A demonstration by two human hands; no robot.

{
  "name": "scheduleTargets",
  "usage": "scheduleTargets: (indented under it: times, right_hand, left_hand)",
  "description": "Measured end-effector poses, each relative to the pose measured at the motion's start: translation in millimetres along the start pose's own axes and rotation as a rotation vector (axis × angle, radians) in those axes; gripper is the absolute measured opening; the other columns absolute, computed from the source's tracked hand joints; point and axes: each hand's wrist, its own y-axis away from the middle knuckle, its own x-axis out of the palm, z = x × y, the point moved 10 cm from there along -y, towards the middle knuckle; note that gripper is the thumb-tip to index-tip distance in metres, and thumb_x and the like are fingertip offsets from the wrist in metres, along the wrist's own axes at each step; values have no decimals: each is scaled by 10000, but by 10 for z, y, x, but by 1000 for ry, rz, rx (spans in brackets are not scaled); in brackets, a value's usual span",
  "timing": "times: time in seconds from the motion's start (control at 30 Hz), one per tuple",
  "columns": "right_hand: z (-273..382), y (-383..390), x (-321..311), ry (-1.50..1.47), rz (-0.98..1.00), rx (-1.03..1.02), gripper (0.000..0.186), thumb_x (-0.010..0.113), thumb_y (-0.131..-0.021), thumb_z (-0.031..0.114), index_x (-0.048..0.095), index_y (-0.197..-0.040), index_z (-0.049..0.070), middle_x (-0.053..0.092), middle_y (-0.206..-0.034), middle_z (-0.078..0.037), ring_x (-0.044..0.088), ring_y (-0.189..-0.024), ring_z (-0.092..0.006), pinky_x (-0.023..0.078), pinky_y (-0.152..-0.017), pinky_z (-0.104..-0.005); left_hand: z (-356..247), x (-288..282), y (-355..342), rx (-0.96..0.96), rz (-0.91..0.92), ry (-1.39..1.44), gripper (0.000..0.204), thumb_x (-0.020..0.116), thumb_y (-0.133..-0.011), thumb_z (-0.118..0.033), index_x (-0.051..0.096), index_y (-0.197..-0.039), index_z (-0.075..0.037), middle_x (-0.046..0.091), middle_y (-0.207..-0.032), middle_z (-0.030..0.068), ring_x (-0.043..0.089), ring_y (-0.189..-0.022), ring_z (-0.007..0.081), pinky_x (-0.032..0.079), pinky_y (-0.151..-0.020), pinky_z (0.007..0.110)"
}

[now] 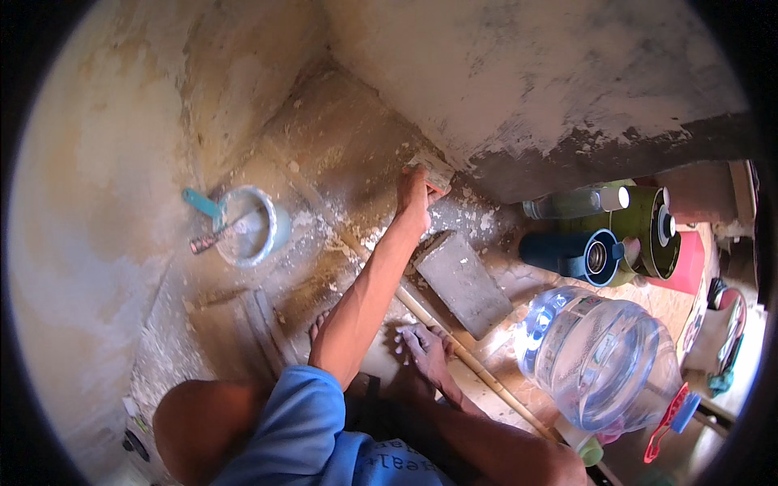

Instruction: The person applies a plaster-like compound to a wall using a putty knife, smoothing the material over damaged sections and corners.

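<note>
My left hand (414,197) reaches forward to the foot of the wall. Its fingers are closed round a flat rectangular tool (438,172) with a greyish face and a reddish edge; the hand hides part of it, and its exact kind is unclear. White-dusted, my right hand (420,344) hangs low by my foot with its fingers apart and nothing visible in them. A grey brick-shaped block (463,283) lies between the two hands, to the right. Partly plastered, the wall (559,73) rises just beyond the tool, with a dark bare band along its lower part.
A pale blue bucket (281,227) on the left holds a teal-handled tool (201,202) and a dark-handled one. A long pole (478,368) crosses the floor diagonally. To the right lie a large clear water bottle (596,356), a blue flask (555,253) and an olive-green jug (648,231).
</note>
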Motion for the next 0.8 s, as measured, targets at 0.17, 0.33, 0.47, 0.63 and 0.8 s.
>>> scheduleTargets:
  times: [0.17, 0.33, 0.47, 0.63, 0.8]
  right_hand:
    - [85, 23, -74, 65, -15, -98, 230, 514, -1000, 207, 646, -1063, 29, 674, -893, -41, 600, -659, -115, 473, -616, -251]
    - [55, 72, -24, -110, 37, 114, 230, 530, -982, 266, 672, -1075, 110, 691, -918, -35, 623, -812, -179, 480, -757, -379]
    - [-198, -18, -105, 88, -40, 2, 245, 540, -960, 338, 686, -1075, 177, 698, -900, -21, 603, -883, -218, 438, -829, -411]
    - [-195, -19, -83, 87, -21, -28, 248, 546, -953, 360, 685, -1087, 205, 701, -914, -19, 573, -910, -216, 382, -875, -367]
    - [-228, -18, -108, 152, -47, -44, 249, 534, -967, 330, 680, -1077, 161, 697, -928, -28, 575, -896, -208, 368, -883, -355]
  left_hand:
    - [-38, 235, -164, -38, 111, -171, 301, 523, -861, -210, 559, -1067, 6, 611, -985, 143, 641, -886, 254, 605, -750, 403]
    - [-231, 224, -128, 66, 37, -308, 294, 522, -922, -269, 563, -1111, -48, 599, -1036, 89, 605, -916, 206, 579, -760, 368]
    - [-380, 460, 10, 82, 151, -344, 258, 525, -902, -244, 556, -1088, -68, 591, -999, 75, 586, -887, 193, 544, -757, 373]
    - [-633, 647, 324, 179, 184, -357, 227, 520, -885, -236, 545, -1046, -78, 583, -974, 68, 582, -884, 215, 523, -792, 406]
    - [-772, 990, 819, 351, 353, -597, 172, 457, -899, -201, 501, -853, -41, 530, -853, 85, 526, -686, 173, 474, -606, 369]
